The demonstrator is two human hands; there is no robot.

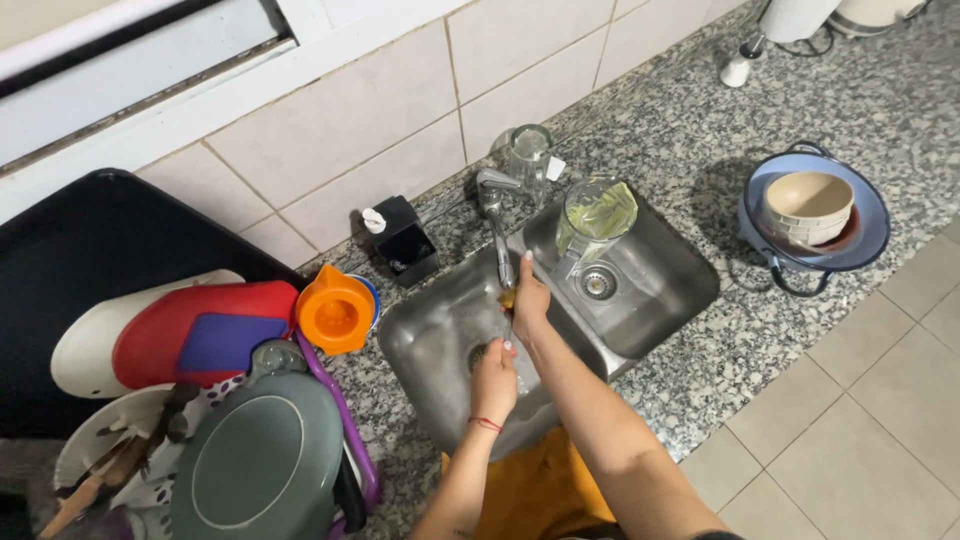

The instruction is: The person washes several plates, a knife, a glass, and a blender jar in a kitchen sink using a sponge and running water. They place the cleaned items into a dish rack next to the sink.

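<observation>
Both my hands are over the left basin of a steel double sink [420, 335], under the spout of the faucet [497, 225]. My right hand [530, 302] is just below the spout tip, closed on a small yellow thing [508, 297] of which only an edge shows. My left hand [495, 382], with a red thread at its wrist, is a little lower over the drain, its fingers curled. Whether it holds anything is hidden. Water seems to run between the two hands.
A clear blender jar [595, 215] stands in the right basin, a glass jar [530, 150] behind the faucet, a black holder [405, 240] by the wall. Left: orange juicer [335, 310], grey lid [260, 460], red board [170, 335]. Right: blue basin with beige bowl [810, 200].
</observation>
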